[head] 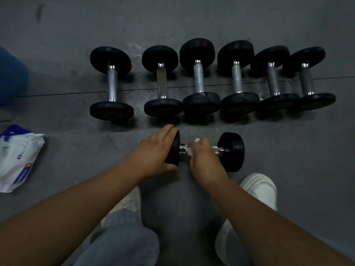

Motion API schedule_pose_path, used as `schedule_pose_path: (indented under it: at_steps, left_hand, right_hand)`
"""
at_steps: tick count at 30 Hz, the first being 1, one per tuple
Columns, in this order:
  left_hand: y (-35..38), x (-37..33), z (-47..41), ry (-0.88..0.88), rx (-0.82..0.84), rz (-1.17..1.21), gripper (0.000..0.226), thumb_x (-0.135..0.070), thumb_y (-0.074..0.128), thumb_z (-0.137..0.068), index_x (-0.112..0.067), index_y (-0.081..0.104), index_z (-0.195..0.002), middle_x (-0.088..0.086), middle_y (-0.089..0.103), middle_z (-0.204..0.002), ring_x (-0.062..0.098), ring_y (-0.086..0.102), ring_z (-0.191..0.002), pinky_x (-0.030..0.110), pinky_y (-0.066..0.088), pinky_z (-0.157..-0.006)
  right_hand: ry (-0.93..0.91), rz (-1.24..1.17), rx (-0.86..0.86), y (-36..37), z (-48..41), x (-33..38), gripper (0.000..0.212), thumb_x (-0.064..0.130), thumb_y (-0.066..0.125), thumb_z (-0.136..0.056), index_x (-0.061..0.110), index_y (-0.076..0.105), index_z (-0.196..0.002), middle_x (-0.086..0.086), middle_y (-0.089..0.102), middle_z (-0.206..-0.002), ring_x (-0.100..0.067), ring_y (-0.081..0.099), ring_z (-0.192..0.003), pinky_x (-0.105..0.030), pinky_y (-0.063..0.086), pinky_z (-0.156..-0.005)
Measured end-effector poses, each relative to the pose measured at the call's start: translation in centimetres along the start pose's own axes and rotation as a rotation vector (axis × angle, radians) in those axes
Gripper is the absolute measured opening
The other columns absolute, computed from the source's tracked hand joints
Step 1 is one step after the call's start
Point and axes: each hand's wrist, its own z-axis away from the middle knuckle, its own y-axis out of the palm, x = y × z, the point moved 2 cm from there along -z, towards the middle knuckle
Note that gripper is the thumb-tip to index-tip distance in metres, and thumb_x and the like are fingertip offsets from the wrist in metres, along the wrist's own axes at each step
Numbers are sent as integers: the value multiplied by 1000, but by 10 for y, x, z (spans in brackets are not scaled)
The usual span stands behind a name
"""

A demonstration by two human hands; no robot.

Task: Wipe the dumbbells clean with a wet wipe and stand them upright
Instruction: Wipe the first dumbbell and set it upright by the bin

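Head view: right hand point(206, 160) hides most of the wipe point(196, 140).

floor point(76, 25): dark grey rubber matting, speckled, fills the whole view
seam point(57, 93): thin dark line across the floor, left to right, rising slightly toward the right
smudge point(39, 12): dark streak on the floor, top left
scuffs point(134, 47): pale worn patch on the floor, upper middle
blue object point(11, 77): rounded, at the left edge, cut off by the frame, kind unclear
light: dim, even, soft shadows on the floor
walls, windows, furniture: none in view
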Motion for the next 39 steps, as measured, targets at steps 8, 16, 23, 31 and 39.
schedule_pose_path:
  at_steps: [8,16,23,31,39]
  left_hand:
    - [-21,23,-38,-70,146,319,121,-51,83,-70,-19,4,-157,-1,8,-165,18,24,-147,26,25,-115]
    - [7,20,-16,-32,48,292,124,-47,87,-66,-26,3,-156,-13,-5,-162,22,28,-145,41,36,-113]
    - [18,4,17,10,-179,312,94,-47,84,-67,-25,34,-144,-7,25,-151,20,44,-130,39,48,-99]
    - [21,-15,34,56,-97,-1,101,-66,74,-69,-25,28,-150,-1,22,-151,21,31,-133,37,39,-109]
    - [1,-7,12,-16,103,68,103,-60,72,-77,-27,15,-157,-6,12,-164,19,28,-145,40,37,-112]
  right_hand:
    - [6,-32,2,10,-6,-1,51,-2,42,-89,11,47,-138,-14,38,-143,-30,36,-135,-31,32,-111]
    - [123,-5,85,20,4,-11,63,3,46,-92,26,30,-149,-8,12,-159,-32,48,-127,-35,43,-102]
    - [103,-45,-36,1,7,-14,31,9,49,-88,32,57,-108,-4,51,-113,-19,56,-89,-32,48,-83]
    - [366,-98,-156,7,28,-16,21,5,52,-89,25,54,-95,-3,48,-114,-21,56,-73,-29,44,-70]
    - [91,109,-3,11,36,-18,32,42,53,-92,31,58,-122,-5,57,-125,-23,61,-100,-38,47,-89]
